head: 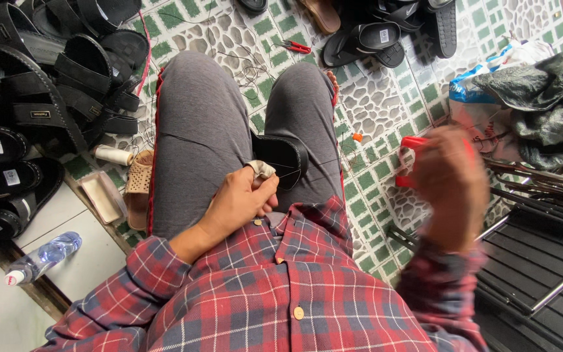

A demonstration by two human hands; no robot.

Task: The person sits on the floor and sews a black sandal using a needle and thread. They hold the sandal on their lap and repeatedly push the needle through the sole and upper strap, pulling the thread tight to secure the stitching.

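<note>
I sit with grey trousers, and a black leather sandal piece [284, 156] rests between my thighs. My left hand [242, 199] holds it at its near edge, with a cloth wrap on one fingertip. A thin thread [324, 161] runs from the piece to the right. My right hand [447, 186] is raised off to the right, blurred by motion, and grips a red tool [412, 145] with the thread drawn taut.
Black sandals [47, 98] are piled at the left and more lie at the top [386, 32]. Small red snips [294, 46] lie on the tiled floor. A thread spool [113, 155], a plastic bottle [42, 258], bags [529, 98] and a metal rack [542, 248] surround me.
</note>
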